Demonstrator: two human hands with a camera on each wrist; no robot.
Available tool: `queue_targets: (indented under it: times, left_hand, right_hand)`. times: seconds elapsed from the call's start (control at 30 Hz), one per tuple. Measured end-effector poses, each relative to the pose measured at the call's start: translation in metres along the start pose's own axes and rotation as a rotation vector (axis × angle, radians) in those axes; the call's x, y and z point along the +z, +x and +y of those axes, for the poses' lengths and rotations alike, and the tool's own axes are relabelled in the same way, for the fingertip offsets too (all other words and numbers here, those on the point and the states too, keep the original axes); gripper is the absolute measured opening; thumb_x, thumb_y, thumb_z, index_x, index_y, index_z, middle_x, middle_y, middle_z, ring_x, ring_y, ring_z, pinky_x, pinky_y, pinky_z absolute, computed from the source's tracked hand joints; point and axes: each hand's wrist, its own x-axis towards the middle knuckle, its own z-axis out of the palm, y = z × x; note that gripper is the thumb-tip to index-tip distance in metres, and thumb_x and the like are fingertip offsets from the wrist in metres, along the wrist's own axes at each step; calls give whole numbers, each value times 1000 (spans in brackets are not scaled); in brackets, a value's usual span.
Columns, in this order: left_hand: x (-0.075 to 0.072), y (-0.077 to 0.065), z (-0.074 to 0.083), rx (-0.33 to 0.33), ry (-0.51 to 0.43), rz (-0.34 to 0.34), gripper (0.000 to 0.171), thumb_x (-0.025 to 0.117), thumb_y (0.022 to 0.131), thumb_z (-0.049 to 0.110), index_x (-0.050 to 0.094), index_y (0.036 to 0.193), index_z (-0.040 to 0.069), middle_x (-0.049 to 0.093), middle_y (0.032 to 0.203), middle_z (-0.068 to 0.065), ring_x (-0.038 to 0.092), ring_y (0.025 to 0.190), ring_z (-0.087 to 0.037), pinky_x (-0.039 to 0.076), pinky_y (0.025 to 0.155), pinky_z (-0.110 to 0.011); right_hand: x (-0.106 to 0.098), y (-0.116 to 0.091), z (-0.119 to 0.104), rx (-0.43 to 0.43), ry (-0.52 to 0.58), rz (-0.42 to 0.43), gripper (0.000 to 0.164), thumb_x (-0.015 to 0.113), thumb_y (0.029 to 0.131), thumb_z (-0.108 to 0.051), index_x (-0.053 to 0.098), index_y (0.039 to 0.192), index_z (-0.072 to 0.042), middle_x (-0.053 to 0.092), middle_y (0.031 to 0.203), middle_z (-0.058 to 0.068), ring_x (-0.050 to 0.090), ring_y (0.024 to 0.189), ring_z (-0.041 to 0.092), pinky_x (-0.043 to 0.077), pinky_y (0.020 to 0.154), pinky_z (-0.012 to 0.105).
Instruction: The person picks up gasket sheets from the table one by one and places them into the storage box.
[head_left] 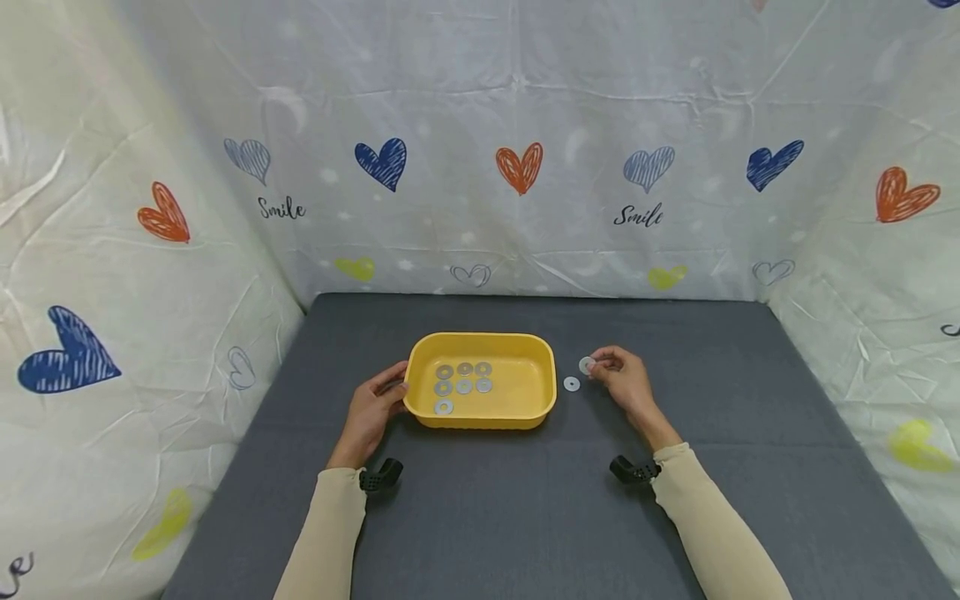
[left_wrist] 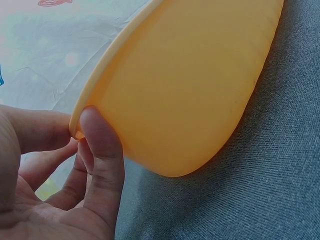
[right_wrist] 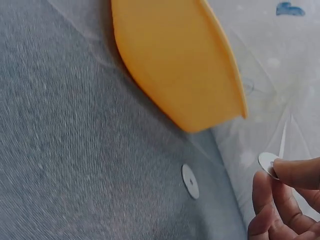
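Note:
A yellow tray (head_left: 525,379) stands on the grey cloth, with several flat metal washers (head_left: 464,387) laid out in rows on the left part of its floor. My left hand (head_left: 372,412) grips the tray's left end; in the left wrist view the thumb (left_wrist: 102,145) and fingers pinch its rim. To the right of the tray, my right hand (head_left: 626,383) pinches one washer (right_wrist: 268,164) between thumb and fingers, above the cloth. Another washer (head_left: 572,384) lies flat on the cloth between the tray and the right hand.
Dark grey cloth (head_left: 510,517) covers the table. White sheets (head_left: 465,67) printed with hearts and the word Smile hang behind and on both sides. Each wrist wears a black band-mounted device (head_left: 381,475).

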Motion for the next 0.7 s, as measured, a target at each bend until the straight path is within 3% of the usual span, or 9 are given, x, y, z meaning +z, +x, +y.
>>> queue_targets:
  times: [0.2,0.37,0.5,0.7]
  left_hand:
    - [0,0,0,4,5,-5,48,56,99,9,48,146,12,50,141,-13,59,109,-23,55,75,-20]
    - [0,0,1,-1,5,-3,48,56,99,9,48,146,13,50,141,-12,60,109,-23,55,75,-20]
    - [0,-1,2,-7,-1,3,48,56,99,9,48,146,12,50,141,-12,60,109,-22,55,74,-20]
    - [0,-2,3,-5,-6,4,47,55,99,7,48,146,10,50,141,-14,60,107,-21,55,73,-20]
  right_hand:
    - [3,-10,-6,-11,85,-39,18,71,89,-9,68,105,-3,67,84,1,69,84,25,57,79,40]
    - [5,-15,-14,-38,119,-67,19,72,88,-10,69,105,-3,68,90,6,67,82,18,55,88,50]
    - [6,-18,-22,-56,111,-114,21,74,87,-12,70,105,-3,65,93,7,64,81,18,56,84,50]
    - [9,-18,-37,-54,195,-188,26,72,89,-15,67,111,-2,63,95,5,68,78,15,58,68,37]
